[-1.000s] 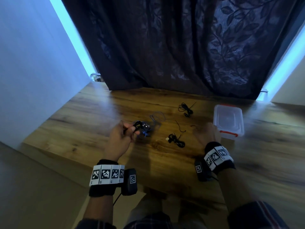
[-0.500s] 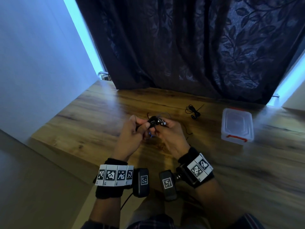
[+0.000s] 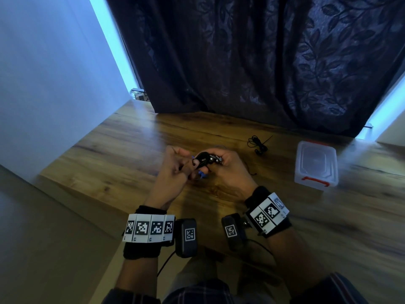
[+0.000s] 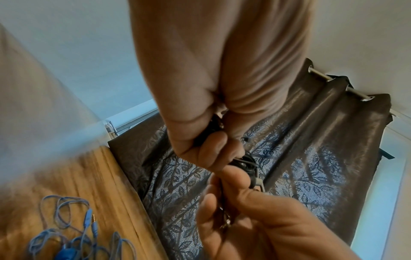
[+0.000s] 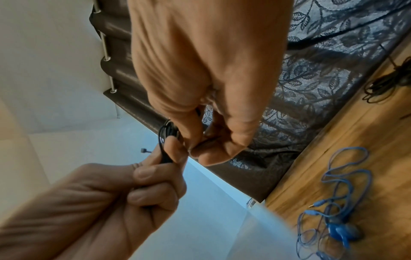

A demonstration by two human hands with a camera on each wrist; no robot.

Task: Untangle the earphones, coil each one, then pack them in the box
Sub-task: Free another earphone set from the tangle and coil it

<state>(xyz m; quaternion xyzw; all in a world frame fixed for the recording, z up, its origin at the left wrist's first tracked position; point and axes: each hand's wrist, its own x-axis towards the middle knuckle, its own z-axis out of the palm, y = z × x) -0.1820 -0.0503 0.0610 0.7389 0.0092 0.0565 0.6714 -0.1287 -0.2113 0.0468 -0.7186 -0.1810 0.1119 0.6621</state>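
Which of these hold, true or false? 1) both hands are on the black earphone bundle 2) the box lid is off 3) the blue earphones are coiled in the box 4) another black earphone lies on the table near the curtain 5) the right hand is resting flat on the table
1) True: left hand and right hand both grip the black earphone bundle.
2) False: the box is closed, its lid on.
3) False: the blue earphones lie loose on the table.
4) True: another black earphone lies there.
5) False: it is raised, gripping the bundle.
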